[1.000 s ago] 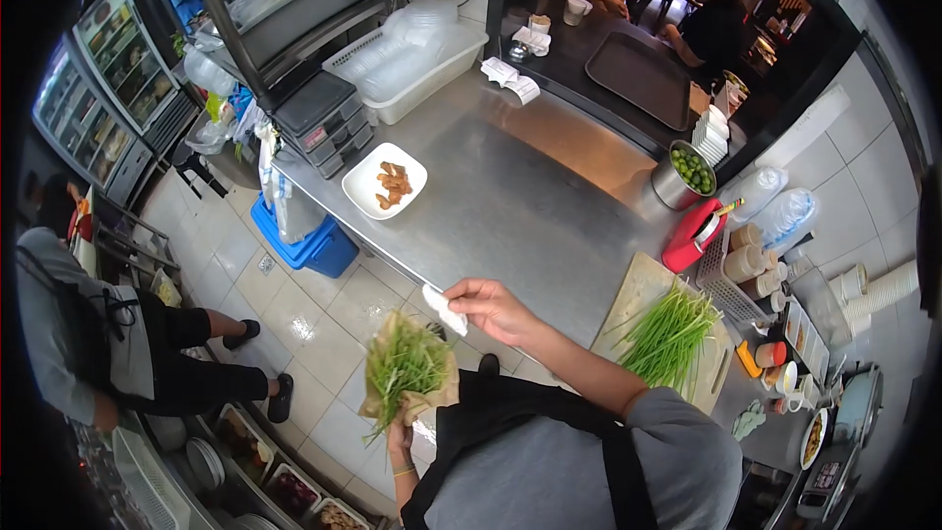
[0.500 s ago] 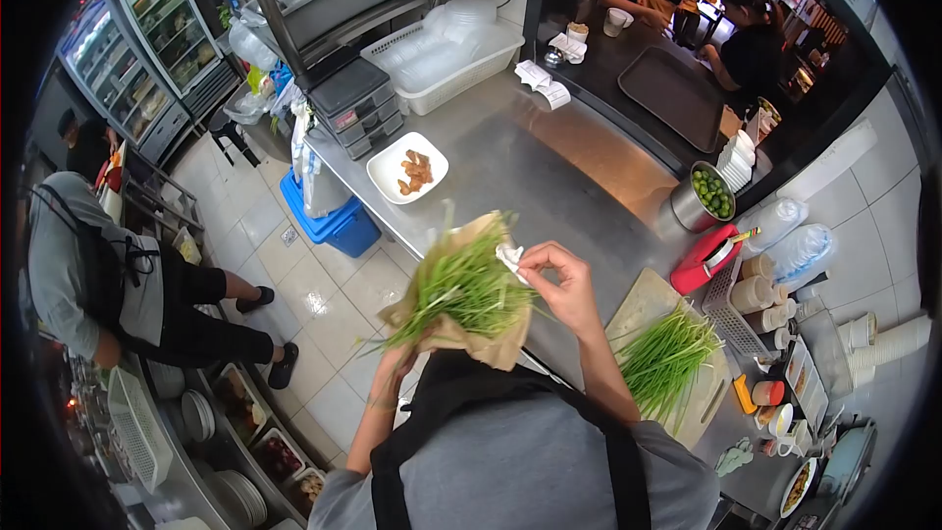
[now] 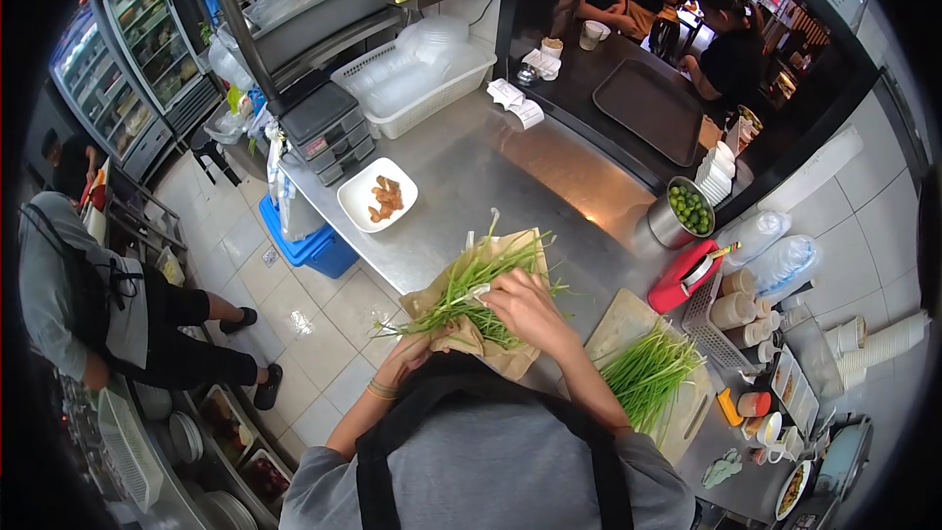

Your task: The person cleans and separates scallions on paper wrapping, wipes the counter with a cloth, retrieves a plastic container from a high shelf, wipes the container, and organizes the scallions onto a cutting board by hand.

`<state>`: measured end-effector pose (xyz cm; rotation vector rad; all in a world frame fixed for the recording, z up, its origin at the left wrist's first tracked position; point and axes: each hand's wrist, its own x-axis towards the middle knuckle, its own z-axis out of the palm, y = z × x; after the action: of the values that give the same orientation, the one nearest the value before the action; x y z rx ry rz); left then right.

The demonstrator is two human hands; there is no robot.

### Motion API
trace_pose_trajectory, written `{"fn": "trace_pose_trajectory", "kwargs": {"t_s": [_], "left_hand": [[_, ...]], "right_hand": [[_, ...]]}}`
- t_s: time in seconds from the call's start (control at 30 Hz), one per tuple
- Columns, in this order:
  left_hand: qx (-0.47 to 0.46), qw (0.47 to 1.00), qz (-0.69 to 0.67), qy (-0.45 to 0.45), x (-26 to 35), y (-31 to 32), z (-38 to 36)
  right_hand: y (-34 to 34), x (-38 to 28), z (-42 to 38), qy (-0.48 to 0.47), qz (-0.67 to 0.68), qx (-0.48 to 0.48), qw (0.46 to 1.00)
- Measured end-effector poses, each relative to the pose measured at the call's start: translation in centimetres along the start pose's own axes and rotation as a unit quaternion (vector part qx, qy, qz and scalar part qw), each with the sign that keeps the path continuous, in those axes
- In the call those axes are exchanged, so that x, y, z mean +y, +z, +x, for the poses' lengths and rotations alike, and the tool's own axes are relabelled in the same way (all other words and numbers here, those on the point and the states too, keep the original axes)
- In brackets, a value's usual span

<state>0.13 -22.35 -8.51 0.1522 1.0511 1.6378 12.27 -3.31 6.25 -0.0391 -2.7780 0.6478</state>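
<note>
My left hand (image 3: 404, 355) is closed around the lower edge of a sheet of brown paper (image 3: 525, 361), which cradles a loose bunch of long green stalks (image 3: 461, 285), like chives or spring onions. Over the right part of that bunch, my right hand (image 3: 527, 309) is closed, with a small crumpled white scrap (image 3: 478, 292) showing at its fingertips. Some fingers of each hand are hidden. A second pile of green stalks (image 3: 648, 373) lies on a pale cutting board (image 3: 620, 319) to my right.
On the steel counter (image 3: 471, 182) stand a white bowl (image 3: 353, 198) of brown pieces and a white basket (image 3: 432, 103) of plastic containers. A pot of green limes (image 3: 690, 208) and a red holder (image 3: 677, 280) sit at right. Another person (image 3: 108, 285) stands at left.
My right hand has moved from beside the bunch to over it, with the white scrap lower among the stalks. The paper sits slightly lower against me. The view has shifted a little.
</note>
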Motion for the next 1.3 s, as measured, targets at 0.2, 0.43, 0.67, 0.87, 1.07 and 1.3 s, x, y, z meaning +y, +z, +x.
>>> {"fn": "trace_pose_trajectory", "kwargs": {"t_s": [0.2,0.43,0.67,0.87,1.07,1.3], "left_hand": [[-0.021,0.999,-0.033,0.015,0.9,-0.3,0.7],[-0.026,0.998,-0.06,0.018,1.5,0.3,0.2],[-0.025,0.998,-0.06,0.012,1.2,2.0,0.2],[-0.051,0.997,-0.058,-0.007,1.1,3.7,0.4],[-0.016,0.998,0.015,0.059,2.3,5.6,-0.1],[-0.052,0.991,0.052,0.11,4.6,8.8,-1.2]], "right_hand": [[-3.9,0.2,-1.3,0.006,0.054,0.185,0.981],[-4.2,5.1,-6.2,0.167,0.091,0.222,0.956],[0.1,4.6,-7.3,0.112,0.366,0.098,0.919],[1.9,3.2,-5.9,0.102,0.523,0.205,0.821],[1.7,3.0,-6.1,0.041,0.62,0.243,0.745],[1.6,2.3,-6.3,0.067,0.685,0.301,0.66]]}}
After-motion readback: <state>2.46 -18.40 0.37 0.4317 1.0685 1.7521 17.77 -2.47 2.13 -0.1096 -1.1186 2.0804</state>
